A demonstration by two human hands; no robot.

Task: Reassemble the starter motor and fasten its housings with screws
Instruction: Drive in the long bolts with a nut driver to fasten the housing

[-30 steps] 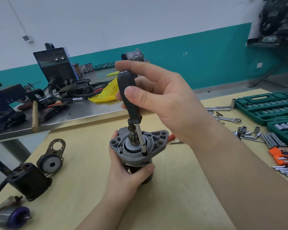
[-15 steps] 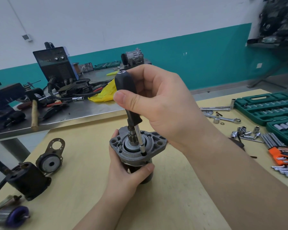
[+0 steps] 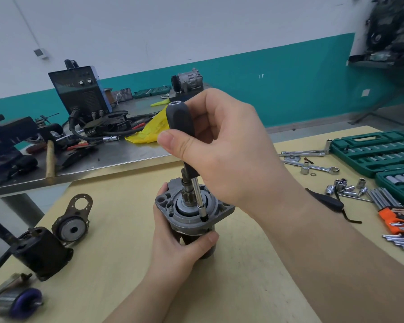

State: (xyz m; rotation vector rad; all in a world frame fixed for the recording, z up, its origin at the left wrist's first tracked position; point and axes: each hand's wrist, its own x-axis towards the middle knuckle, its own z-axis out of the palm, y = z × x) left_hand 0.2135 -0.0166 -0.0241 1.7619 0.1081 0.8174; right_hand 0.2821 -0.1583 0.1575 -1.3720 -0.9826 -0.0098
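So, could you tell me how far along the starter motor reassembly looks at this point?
Done: the grey end housing sits on the motor body, shaft up. In hand: the left hand grips the body while the right hand holds a black-handled driver, its tip in a hole near the housing's rim. Left: a black housing and a bracket plate lie apart on the table; other screws cannot be judged.

left hand (image 3: 177,241) hides starter motor (image 3: 191,213) body.

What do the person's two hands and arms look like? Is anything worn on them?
Both the left hand and the right hand are bare: no gloves, rings, watch or bracelet show. Both forearms are uncovered as far as the picture reaches, with no sleeve in view. The fingernails are short and unpainted.
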